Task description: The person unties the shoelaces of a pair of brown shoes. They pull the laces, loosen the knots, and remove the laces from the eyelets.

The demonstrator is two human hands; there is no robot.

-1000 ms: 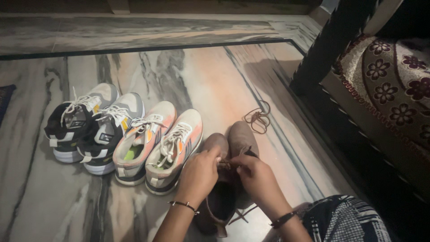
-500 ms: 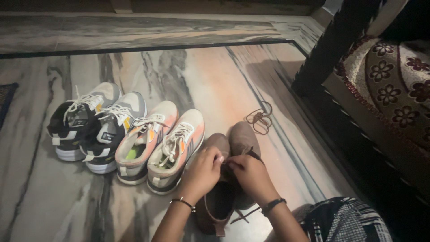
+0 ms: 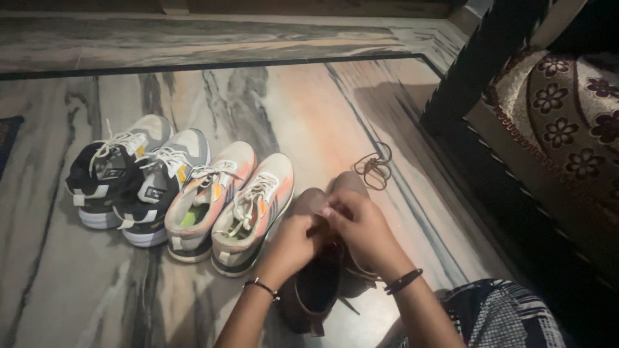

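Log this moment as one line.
left hand: on brown boots | right hand: at boot laces | loose lace: on floor | sneakers: lined up left

Marble floor (image 3: 309, 109) under sneakers (image 3: 187, 187), brown boots (image 3: 322, 283)

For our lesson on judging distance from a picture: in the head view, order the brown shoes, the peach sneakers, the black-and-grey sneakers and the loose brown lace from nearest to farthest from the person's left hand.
1. Brown shoes: under the left hand, touching.
2. Peach sneakers: just left of it.
3. Loose brown lace: beyond, up and right.
4. Black-and-grey sneakers: farthest left.
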